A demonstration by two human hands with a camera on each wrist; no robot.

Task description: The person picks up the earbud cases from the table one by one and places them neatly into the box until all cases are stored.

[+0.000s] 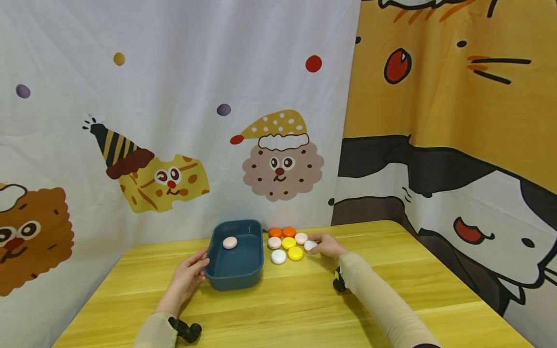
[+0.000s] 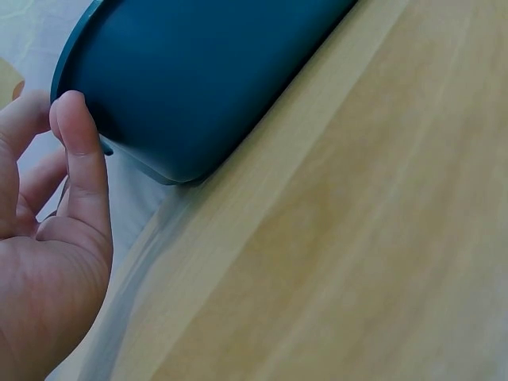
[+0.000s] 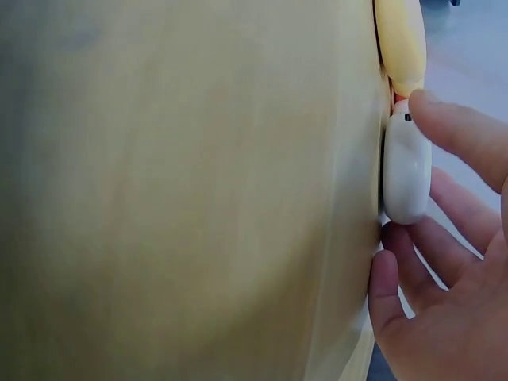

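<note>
A dark blue rectangular tub [image 1: 235,283] stands on the table, with one pale pink rounded disc [image 1: 229,242] inside. My left hand [image 1: 188,274] holds the tub's left side by its rim; in the left wrist view, the fingers [image 2: 81,131] meet the rim and outer wall. Right of the tub, my right hand [image 1: 327,245] grips a white rounded disc [image 1: 310,245] at the right end of a cluster. The right wrist view has the thumb at one end of this white disc [image 3: 406,171] and fingertips at the other. It sits on the table.
Beside the held disc lie orange discs [image 1: 275,233], yellow discs [image 1: 295,253], pale pink discs [image 1: 274,242] and another white disc [image 1: 278,256], close together. The wooden table [image 1: 278,319] ends at a printed curtain [image 1: 174,96] behind and at the right.
</note>
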